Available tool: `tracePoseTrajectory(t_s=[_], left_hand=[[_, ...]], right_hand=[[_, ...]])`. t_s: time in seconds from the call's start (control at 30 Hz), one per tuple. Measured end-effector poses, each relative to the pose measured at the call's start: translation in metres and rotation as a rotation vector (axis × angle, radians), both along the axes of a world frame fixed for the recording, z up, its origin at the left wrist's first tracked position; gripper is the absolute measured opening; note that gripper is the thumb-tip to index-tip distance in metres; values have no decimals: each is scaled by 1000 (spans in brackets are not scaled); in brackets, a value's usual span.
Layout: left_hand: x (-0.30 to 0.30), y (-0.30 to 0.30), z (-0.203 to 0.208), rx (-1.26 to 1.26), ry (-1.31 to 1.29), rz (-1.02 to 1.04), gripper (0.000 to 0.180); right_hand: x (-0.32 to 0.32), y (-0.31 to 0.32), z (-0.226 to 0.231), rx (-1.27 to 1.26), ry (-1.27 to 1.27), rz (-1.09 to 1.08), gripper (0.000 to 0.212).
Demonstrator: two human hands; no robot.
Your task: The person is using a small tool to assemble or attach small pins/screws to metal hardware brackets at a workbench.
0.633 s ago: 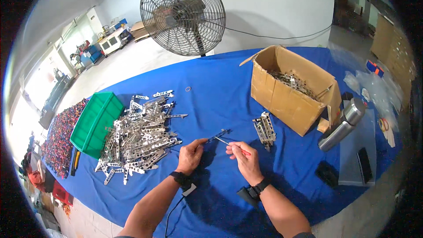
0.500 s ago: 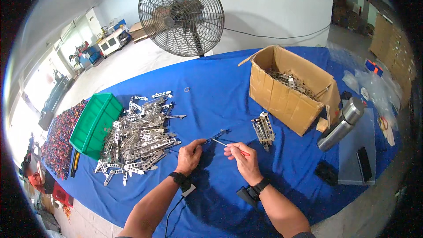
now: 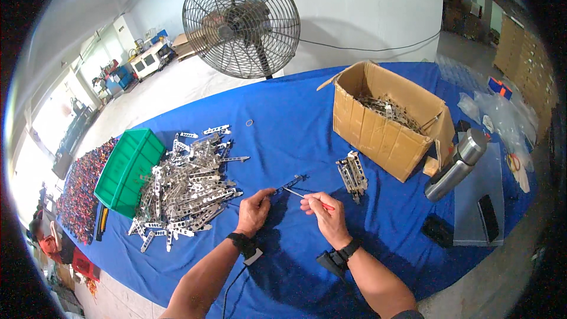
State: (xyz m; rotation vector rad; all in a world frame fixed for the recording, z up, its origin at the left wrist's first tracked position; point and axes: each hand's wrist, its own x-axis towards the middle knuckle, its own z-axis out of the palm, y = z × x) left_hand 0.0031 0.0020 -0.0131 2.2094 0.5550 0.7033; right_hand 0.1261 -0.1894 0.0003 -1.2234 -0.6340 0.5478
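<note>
My left hand is closed, its fingertips pinching the near end of a slotted metal bracket over the blue cloth. My right hand grips a screwdriver with a red handle; its thin shaft points left and its tip meets or nearly meets the bracket. Just left of my left hand spreads a heap of silver slotted metal brackets. To the right of my hands lies a small neat stack of similar brackets.
A green plastic bin tilts against the heap, beside a mass of small coloured parts. An open cardboard box holds more metal pieces. A steel flask, a phone and plastic bags lie right. Behind stands a fan.
Both hands stay almost where they were, with the bracket and screwdriver in the same grip. The whole view has shifted very slightly.
</note>
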Motion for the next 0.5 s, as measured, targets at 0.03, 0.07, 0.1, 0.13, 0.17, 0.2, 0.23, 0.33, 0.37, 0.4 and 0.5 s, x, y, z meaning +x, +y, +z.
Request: tracePoseTrajectory(t_s=[0.03,0.07,0.1,0.13,0.17,0.2,0.23,0.33,0.37,0.4,0.5], left_hand=[[0,0,1,-8,-1,-1,26],[0,0,2,3,8,3,26],[-1,-1,3,14,19,7,27],[0,-2,5,23,27,8,27],[1,-4,7,21,30,7,27],[1,-5,8,20,32,5,27],[1,-5,9,20,36,6,27],[0,-4,7,17,26,3,27],[0,-4,7,14,30,1,27],[1,-4,7,11,33,-1,27],[1,-2,3,-7,19,-8,27]], right_hand=[[-1,0,3,9,8,-7,28],[-2,0,4,19,16,-13,28],[-2,1,4,18,16,-15,28],[-2,1,4,14,16,-20,28],[-2,0,4,11,15,-25,28],[-1,0,2,9,16,-14,28],[-1,0,0,9,17,0,28],[1,0,-3,-10,0,19,28],[2,0,-3,-19,-8,20,28],[2,0,-4,-17,-9,11,28],[1,0,-2,-7,-8,-16,28]])
